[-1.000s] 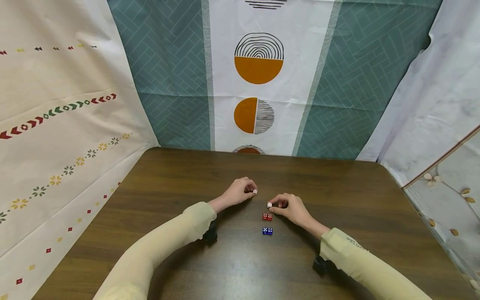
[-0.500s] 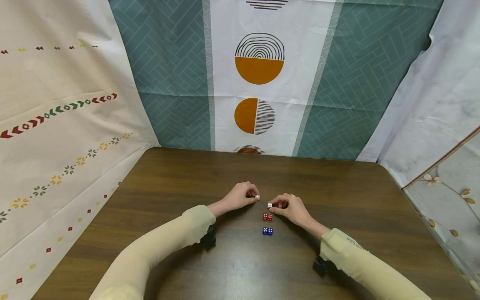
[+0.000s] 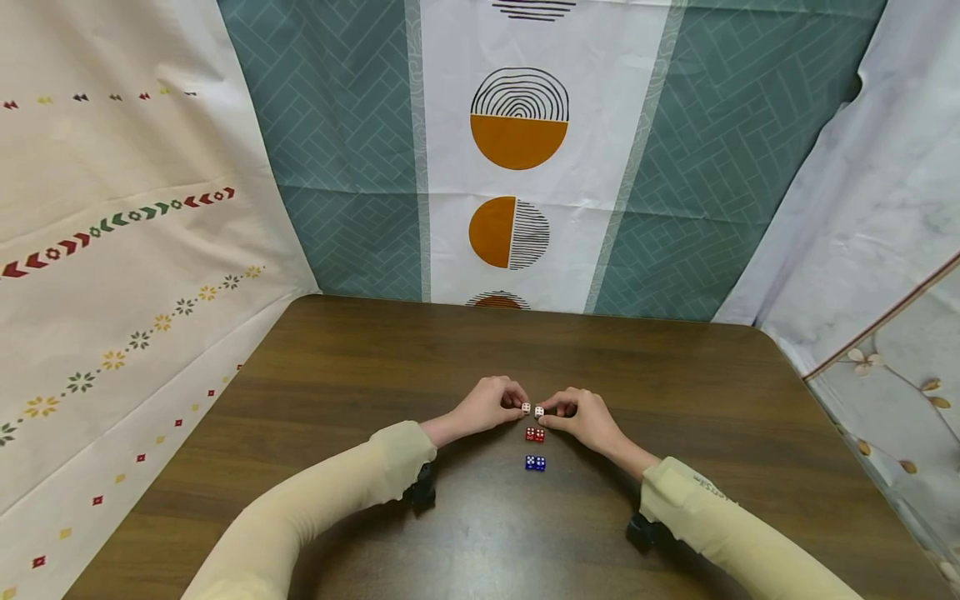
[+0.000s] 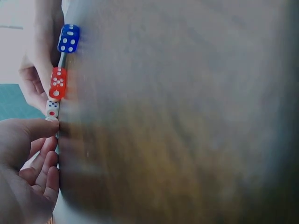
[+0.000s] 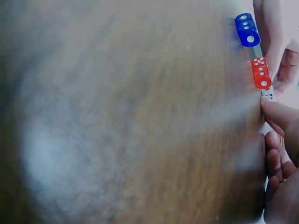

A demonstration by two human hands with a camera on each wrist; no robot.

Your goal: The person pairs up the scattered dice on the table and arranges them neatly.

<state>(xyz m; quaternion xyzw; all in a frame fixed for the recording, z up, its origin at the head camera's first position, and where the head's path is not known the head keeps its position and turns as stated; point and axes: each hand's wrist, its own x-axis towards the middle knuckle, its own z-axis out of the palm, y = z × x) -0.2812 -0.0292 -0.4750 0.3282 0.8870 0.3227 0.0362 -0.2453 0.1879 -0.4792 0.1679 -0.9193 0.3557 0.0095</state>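
My left hand [image 3: 491, 407] pinches a white die [image 3: 526, 408] between thumb and fingers. Facing it, my right hand [image 3: 583, 418] holds another white die [image 3: 539, 412] by its right side. A narrow gap separates the two white dice in the head view. Just nearer to me lies a pair of red dice [image 3: 535, 434], side by side. Nearer still sits a pair of blue dice [image 3: 536, 462], lined up below the red ones. In the left wrist view the thumb [image 4: 44, 127] hides most of the left die; in the right wrist view fingers cover much of the white dice.
The dice stand on a brown wooden table [image 3: 480, 533] with rounded far corners. Behind it hangs a patterned curtain [image 3: 517, 167], and printed cloths [image 3: 112, 250] flank the sides. Both forearms wear pale sleeves with black wrist devices [image 3: 422, 489] beneath.
My left hand has brought its white die toward me and to the right, close up to the other white die. The right hand and the coloured dice have stayed in place.
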